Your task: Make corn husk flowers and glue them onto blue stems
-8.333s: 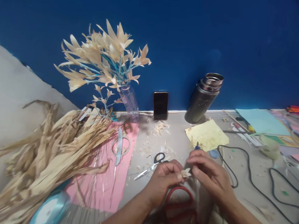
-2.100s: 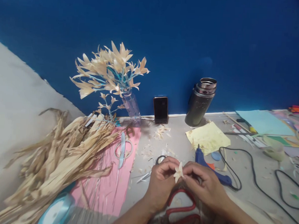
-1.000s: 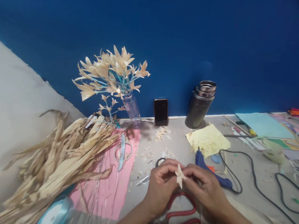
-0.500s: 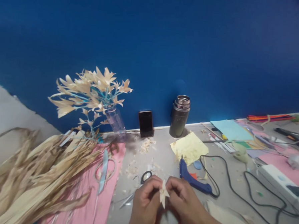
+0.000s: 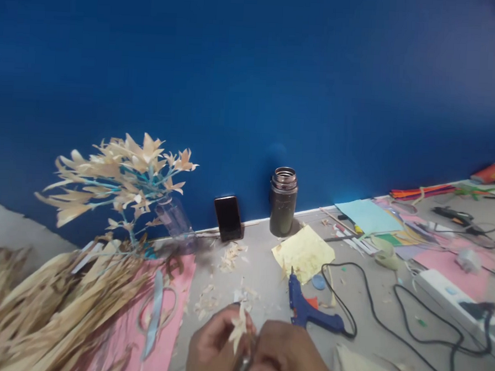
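A small cream-coloured flower with pointed petals (image 5: 238, 328), made of dried husk, is pinched in the fingers of my left hand (image 5: 213, 341). My right hand (image 5: 290, 354) is closed right beside it, with its fingers bent inward. A dark, shiny metal tool (image 5: 242, 368) shows low between the two hands, against my right fingers; its exact kind is hidden. Just beyond my right hand lies a blue glue gun (image 5: 313, 312) with a black cord.
Dried corn husks (image 5: 50, 308) and pale blue-handled scissors (image 5: 154, 313) lie left. A vase (image 5: 175, 217) holds husk flowers (image 5: 127, 171). A phone (image 5: 228, 217) and open flask (image 5: 283, 204) stand by the wall. Yellow paper (image 5: 304, 252) and a power strip (image 5: 453, 298) lie right.
My hands have come lower in view, and the flower has gone from between both hands to the left one. My right hand has turned down onto a metal tool. The view has shifted.
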Demonstrator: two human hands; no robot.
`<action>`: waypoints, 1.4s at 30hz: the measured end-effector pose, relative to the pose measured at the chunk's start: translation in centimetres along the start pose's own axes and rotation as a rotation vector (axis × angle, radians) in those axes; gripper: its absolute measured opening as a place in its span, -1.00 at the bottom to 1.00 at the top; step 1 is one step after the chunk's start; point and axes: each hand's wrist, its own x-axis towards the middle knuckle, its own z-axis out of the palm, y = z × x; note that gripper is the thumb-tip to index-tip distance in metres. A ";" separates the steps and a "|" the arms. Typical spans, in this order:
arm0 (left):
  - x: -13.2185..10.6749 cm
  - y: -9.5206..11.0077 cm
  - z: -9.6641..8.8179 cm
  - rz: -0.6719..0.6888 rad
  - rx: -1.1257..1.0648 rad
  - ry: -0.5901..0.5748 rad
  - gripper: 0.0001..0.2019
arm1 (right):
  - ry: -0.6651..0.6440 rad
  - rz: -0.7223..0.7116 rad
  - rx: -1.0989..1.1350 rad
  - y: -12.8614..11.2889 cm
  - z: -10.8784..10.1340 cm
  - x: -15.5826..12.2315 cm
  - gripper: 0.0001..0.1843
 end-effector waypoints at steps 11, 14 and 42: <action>0.5 -2.2 -2.2 -0.186 -0.228 0.211 -0.61 | 0.043 -0.263 -0.229 0.3 -1.4 -0.1 -0.75; 0.0 -2.0 -3.5 -0.191 -0.233 0.219 -0.62 | 0.044 -0.318 -0.225 0.6 -1.6 0.0 -0.75; -2.4 -1.6 -0.7 -0.382 -0.501 -0.578 -0.62 | -0.344 0.181 0.464 -1.9 -2.0 -1.7 -0.22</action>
